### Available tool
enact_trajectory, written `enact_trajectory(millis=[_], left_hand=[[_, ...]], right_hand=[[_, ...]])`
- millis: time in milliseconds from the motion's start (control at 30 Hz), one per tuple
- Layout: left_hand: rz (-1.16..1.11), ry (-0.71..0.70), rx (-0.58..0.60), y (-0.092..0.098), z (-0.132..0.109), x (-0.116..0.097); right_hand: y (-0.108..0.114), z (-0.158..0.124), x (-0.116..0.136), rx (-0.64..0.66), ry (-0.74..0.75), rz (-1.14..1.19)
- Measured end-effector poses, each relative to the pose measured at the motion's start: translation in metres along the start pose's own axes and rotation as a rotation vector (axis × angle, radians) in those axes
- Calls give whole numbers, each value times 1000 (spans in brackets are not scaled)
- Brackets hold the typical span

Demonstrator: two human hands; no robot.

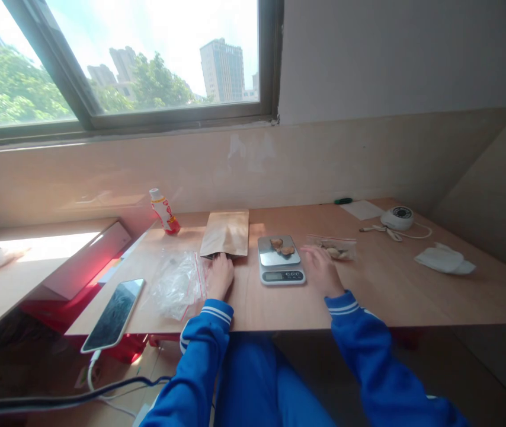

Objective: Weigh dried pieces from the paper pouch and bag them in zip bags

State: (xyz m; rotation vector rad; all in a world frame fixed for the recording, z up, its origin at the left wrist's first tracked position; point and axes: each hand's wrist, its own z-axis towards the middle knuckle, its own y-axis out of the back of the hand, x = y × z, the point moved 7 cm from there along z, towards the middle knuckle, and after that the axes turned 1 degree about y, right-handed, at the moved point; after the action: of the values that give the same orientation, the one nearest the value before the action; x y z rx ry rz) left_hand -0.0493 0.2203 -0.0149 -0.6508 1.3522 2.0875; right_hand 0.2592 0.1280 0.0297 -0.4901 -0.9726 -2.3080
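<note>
At the mouth of a brown paper bag [226, 232], my left hand [220, 277] has its fingertips inside the opening, so what they touch is hidden. A white digital kitchen scale [283, 277] stands to the right of the bag. Several brown dried pieces, perhaps mushrooms [285, 250], lie on its metal plate. Just right of the scale hovers my right hand [324, 270], slightly blurred, fingers stretched out and holding nothing visible. Behind it lies a clear zip bag [348, 248] with similar pale brown pieces inside. Clear plastic zip bags [175, 287] are piled beside my left hand.
A phone [114, 314] on a charging cable overhangs the table's front left edge. A red-and-white bottle [165, 212] stands at the back left. To the right are a white round device [397, 218] with a cord, crumpled white tissue [444, 259], paper [362, 209] and a green pen [343, 201].
</note>
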Motion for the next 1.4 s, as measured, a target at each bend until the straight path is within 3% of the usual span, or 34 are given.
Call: enact_trajectory(millis=[100, 233, 433, 600, 867, 1100, 1233, 1400], left_hand=[[74, 18, 53, -9, 11, 0], [199, 67, 116, -19, 21, -3], [391, 109, 151, -19, 23, -10], [452, 99, 123, -5, 18, -15], [408, 43, 58, 18, -21, -24], [143, 53, -85, 49, -49, -23], [-21, 40, -106, 43, -65, -59], [-93, -121, -10, -5, -54, -122]], right_hand=[[11, -12, -21, -60, -33, -42], [10, -23, -46, -123, -90, -51], [4, -27, -63, -137, -116, -56], [7, -27, -67, -133, -195, -52], [8, -27, -64, -156, -246, -25], [8, -28, -64, -165, -267, -3], [9, -28, -62, -198, -262, -1], [12, -28, -62, -206, -296, 8]])
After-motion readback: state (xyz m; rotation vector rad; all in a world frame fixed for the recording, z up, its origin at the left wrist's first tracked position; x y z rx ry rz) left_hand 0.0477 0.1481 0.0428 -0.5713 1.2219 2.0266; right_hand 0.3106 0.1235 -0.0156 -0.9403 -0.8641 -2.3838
